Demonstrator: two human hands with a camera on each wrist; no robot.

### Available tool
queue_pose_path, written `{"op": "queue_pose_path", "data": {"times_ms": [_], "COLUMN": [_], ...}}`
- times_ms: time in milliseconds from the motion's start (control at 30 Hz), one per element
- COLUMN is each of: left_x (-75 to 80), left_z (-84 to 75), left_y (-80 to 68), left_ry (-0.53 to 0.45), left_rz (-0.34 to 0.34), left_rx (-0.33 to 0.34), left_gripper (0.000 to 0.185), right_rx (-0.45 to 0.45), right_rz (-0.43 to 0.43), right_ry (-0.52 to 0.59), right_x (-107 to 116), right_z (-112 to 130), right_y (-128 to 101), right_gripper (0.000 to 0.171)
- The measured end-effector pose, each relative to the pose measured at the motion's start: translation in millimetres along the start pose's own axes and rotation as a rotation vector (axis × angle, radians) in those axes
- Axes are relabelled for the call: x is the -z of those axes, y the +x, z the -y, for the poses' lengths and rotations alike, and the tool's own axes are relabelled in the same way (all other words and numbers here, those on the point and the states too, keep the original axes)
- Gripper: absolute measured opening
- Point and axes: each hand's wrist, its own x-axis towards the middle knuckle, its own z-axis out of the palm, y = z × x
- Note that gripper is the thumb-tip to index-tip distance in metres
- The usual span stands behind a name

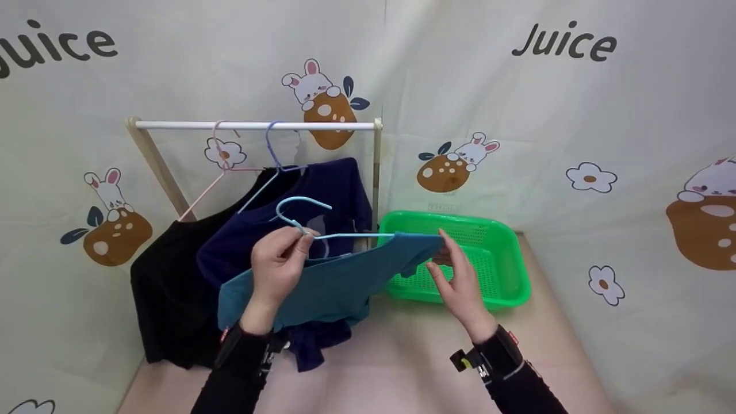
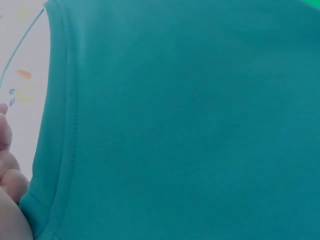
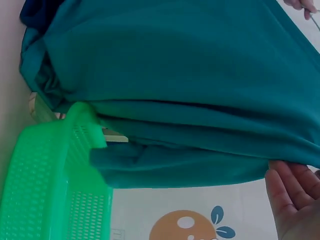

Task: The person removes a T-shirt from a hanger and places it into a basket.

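My left hand pinches a light blue clothes hanger at the base of its hook. A teal shirt hangs on that hanger, one shoulder stretched out to the right. At that shoulder's end, my right hand touches the cloth with fairly straight fingers, the thumb held apart. In the right wrist view the fingertips lie at the shirt's edge, partly hidden by the fabric. The teal cloth fills most of the left wrist view, its neckline beside the left fingers.
Behind the shirt stands a rack with a white rail and wooden posts. A black garment on a pink hanger and a navy garment on a blue-purple hanger hang there. A green plastic basket sits right of the rack, against a printed curtain.
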Motion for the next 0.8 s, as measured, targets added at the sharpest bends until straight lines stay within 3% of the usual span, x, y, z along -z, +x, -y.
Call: {"op": "queue_pose_path", "data": {"times_ms": [233, 433, 633, 800], "left_x": [-2.0, -2.7, 0.0, 3.7], "left_z": [-7.7, -7.8, -4.7, -0.6], "left_y": [2.5, 3.1, 0.4, -2.8], "left_ry": [-0.010, 0.031, 0.073, 0.063], "left_rz": [0.057, 0.098, 0.086, 0.080], "left_rx": [0.066, 0.102, 0.139, 0.175], "left_gripper": [0.024, 0.022, 0.022, 0.023], "right_rx": [0.021, 0.052, 0.079, 0.023], "right_rz": [-0.080, -0.131, -0.214, -0.309], "right_ry": [-0.019, -0.046, -0.054, -0.029], "right_x": [2.6, 8.5, 19.9, 32.5], "right_z": [-2.1, -6.3, -10.1, -4.8], "right_y": [-4.4, -9.3, -13.5, -15.9], "right_gripper": [0.032, 0.024, 0.022, 0.018]}}
